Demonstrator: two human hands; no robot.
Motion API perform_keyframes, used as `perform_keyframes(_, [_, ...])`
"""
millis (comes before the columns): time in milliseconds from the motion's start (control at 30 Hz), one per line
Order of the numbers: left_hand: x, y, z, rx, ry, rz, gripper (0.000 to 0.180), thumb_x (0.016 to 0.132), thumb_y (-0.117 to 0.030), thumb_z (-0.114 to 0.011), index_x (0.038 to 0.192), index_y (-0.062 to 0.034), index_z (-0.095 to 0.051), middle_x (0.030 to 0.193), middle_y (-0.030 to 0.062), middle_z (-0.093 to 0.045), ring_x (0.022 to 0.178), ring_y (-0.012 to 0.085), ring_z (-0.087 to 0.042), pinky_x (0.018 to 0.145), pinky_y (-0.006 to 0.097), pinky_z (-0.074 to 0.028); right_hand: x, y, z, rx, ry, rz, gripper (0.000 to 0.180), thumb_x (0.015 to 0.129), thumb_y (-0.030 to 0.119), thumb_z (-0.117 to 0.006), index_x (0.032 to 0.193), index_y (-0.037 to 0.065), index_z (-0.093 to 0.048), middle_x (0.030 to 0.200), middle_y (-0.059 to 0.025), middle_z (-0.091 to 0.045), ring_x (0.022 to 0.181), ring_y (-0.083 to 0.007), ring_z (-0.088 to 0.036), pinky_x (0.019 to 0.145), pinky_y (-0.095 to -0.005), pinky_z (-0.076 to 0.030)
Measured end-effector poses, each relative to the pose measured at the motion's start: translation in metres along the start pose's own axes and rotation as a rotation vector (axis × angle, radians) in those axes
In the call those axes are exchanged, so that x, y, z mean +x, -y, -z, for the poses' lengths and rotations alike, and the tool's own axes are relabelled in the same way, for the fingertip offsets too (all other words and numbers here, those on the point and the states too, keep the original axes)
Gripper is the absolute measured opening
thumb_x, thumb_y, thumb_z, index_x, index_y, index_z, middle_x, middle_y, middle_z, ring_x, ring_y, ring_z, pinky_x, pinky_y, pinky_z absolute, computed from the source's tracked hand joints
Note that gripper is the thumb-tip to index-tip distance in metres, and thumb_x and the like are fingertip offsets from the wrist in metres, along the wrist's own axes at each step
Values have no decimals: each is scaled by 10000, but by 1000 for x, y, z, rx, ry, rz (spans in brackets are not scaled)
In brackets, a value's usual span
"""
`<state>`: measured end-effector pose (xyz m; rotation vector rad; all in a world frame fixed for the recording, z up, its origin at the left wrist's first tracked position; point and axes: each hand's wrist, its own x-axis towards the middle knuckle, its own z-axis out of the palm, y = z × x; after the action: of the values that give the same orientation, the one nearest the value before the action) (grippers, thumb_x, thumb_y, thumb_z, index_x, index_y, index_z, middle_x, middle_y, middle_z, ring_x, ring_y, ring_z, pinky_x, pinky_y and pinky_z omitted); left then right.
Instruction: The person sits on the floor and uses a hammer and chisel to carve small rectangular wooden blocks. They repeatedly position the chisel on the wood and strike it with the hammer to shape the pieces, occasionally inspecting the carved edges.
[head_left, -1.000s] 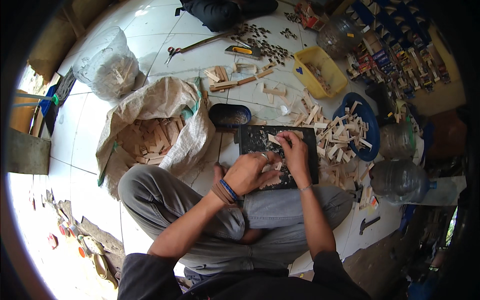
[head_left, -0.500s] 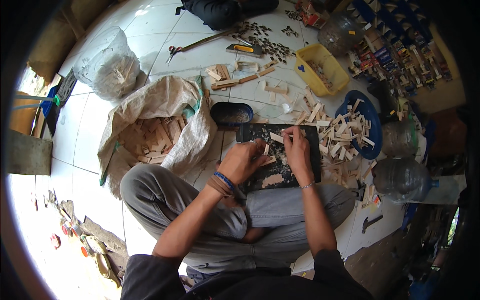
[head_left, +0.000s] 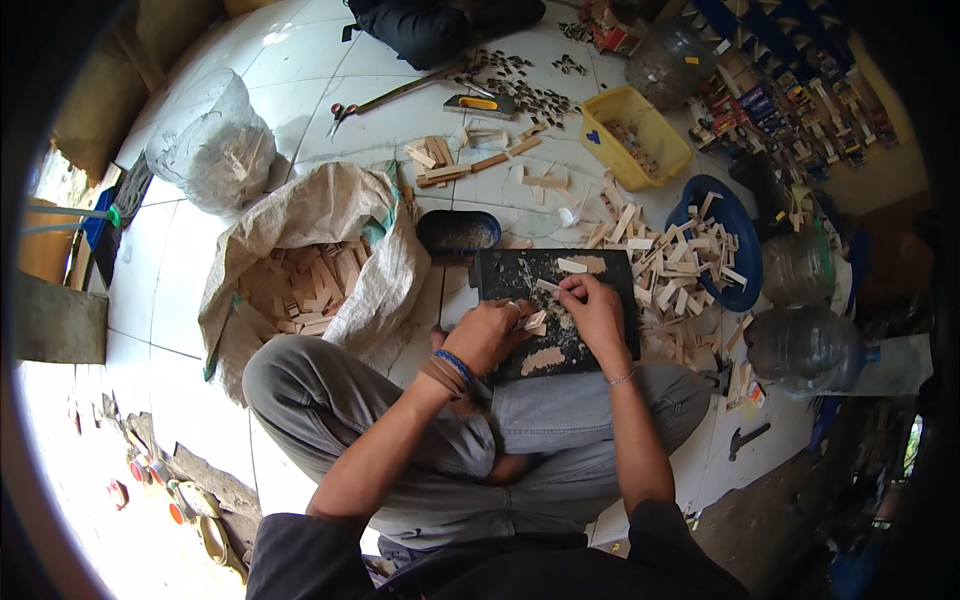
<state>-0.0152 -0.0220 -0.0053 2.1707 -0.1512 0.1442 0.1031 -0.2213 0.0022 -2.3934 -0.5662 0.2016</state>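
A black, glue-spattered board lies across my lap, and both hands work above it. My left hand is closed around small pale wooden pieces whose ends stick out past the thumb; the fingers hide the rest. Just to the right, my right hand pinches a small wooden strip between thumb and fingertips. Beyond the right fingers, a loose wooden block rests on the board's far part.
An open woven sack of wood scraps stands left, beside a dark oval tray. Cut pieces pile up right, by a blue basin. Farther off are a yellow tub, scissors and a hammer.
My right hand has drawn slightly nearer to me. The wooden block by its fingers now lies loose on the board, and a smaller strip shows at the fingertips.
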Motion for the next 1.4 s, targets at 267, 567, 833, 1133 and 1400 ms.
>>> perform_keyframes(267, [10, -14, 11, -1036, -59, 190, 298, 1051, -71, -627, 1344, -43, -577, 1292, 79, -697, 1070, 221, -728, 948, 325, -596, -51, 24, 18, 591, -57, -232, 153, 980, 54, -725, 1110, 12, -659, 926, -12, -693, 800, -59, -623, 722, -226, -505])
perform_keyframes(567, [2, -36, 18, -1602, -70, 527, 315, 1062, -163, -634, 1355, -81, -551, 1272, 125, -674, 1173, 277, -710, 929, 368, -634, -84, 82, 31, 664, -252, -173, 139, 968, 31, -747, 1076, 21, -660, 897, 39, -651, 799, -7, -553, 698, -183, -452])
perform_keyframes(833, [2, -31, 22, -1611, 28, 688, 254, 1069, -312, -632, 1186, -86, -636, 1130, 90, -720, 1118, 262, -731, 908, 367, -642, -85, 80, 49, -142, -435, 495, 186, 864, 12, -774, 1025, 71, -704, 939, -76, -699, 851, -294, -688, 741, -399, -535])
perform_keyframes(1133, [0, -37, 16, -1540, -21, 731, 388, 1062, -324, -640, 1330, -46, -599, 1101, 57, -682, 992, 181, -711, 905, 376, -634, -84, 81, 59, 233, -113, 129, 125, 923, 34, -755, 1041, 25, -717, 947, -63, -719, 792, -173, -685, 687, -324, -524])
perform_keyframes(1400, [0, -43, 16, -1449, 72, 703, 397, 1062, -333, -642, 1336, -45, -625, 1121, 48, -683, 1021, 132, -662, 929, 377, -619, -78, 67, 56, 373, 25, 31, 139, 977, 91, -724, 1073, -8, -713, 945, -89, -740, 835, -134, -694, 720, -283, -532])
